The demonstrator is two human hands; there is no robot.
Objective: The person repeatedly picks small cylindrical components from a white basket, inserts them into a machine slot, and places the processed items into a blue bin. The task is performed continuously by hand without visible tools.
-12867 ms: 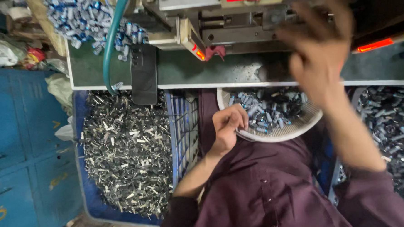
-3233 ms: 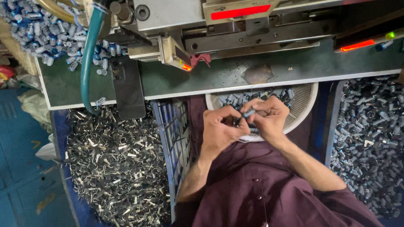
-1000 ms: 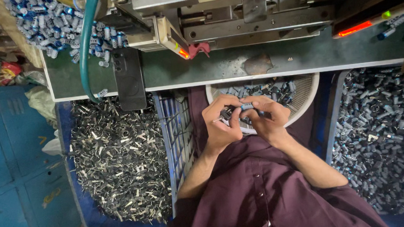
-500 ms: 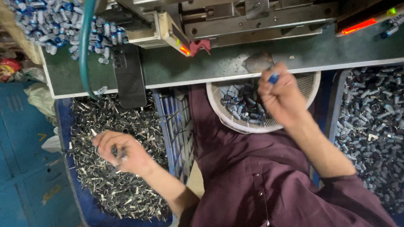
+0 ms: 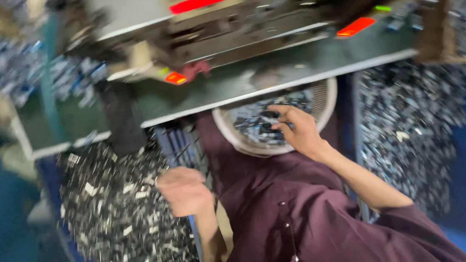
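The picture is blurred by motion. My right hand [image 5: 296, 131] reaches into a round white basket [image 5: 326, 103] on my lap, its fingers resting among small dark and blue cylindrical parts [image 5: 256, 124]. My left hand [image 5: 182, 190] is a blurred fist at the right edge of a blue crate [image 5: 192, 227] filled with small silvery metal pieces [image 5: 116, 214]. Whether the left hand holds anything is hidden by the blur. I wear a dark maroon garment [image 5: 294, 212].
A grey-green machine bench [image 5: 231, 89] with red lights runs above the basket. A black block [image 5: 120, 123] hangs from its edge. A second bin of dark parts [image 5: 411, 123] sits at the right, and blue-silver parts [image 5: 10, 78] are heaped at the upper left.
My left hand has come back from inside the crate of metal pieces toward my lap. My right hand has dropped from near the bench down into the white basket.
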